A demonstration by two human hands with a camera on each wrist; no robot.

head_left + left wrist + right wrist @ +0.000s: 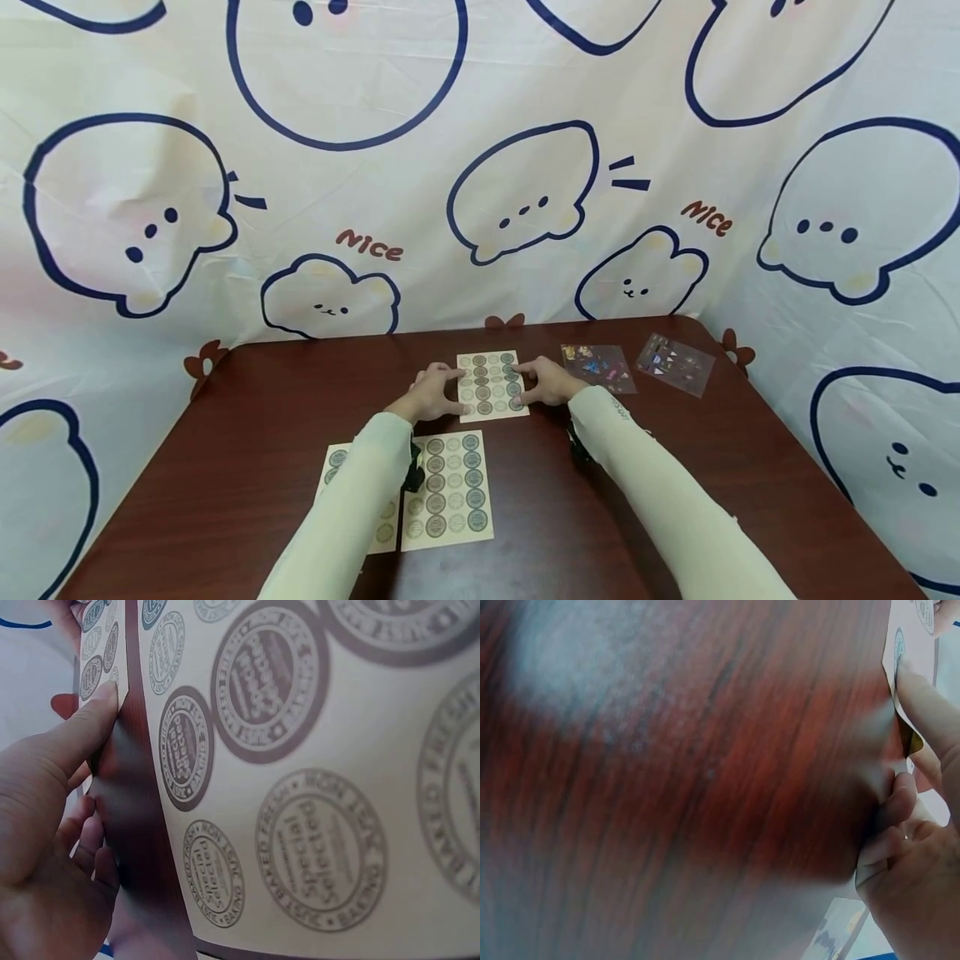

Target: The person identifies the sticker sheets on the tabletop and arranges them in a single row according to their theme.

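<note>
A small cream sheet of round stickers (491,385) is at the far middle of the table, between both hands. My left hand (432,393) pinches its left edge. In the left wrist view the thumb (86,724) lies on the sheet's face, the other fingers curled behind the edge. My right hand (551,382) pinches the right edge, its thumb (926,705) on top and fingers beneath. That edge bends up slightly off the table. The undersides of both grips are partly hidden.
More round stickers on cream sheets (455,492) lie under the left forearm; whether one sheet or two is unclear. Two clear sheets with small colourful pieces, one nearer (611,379) and one farther right (678,375), lie right of the hands. A patterned curtain (420,200) borders the brown table (247,433).
</note>
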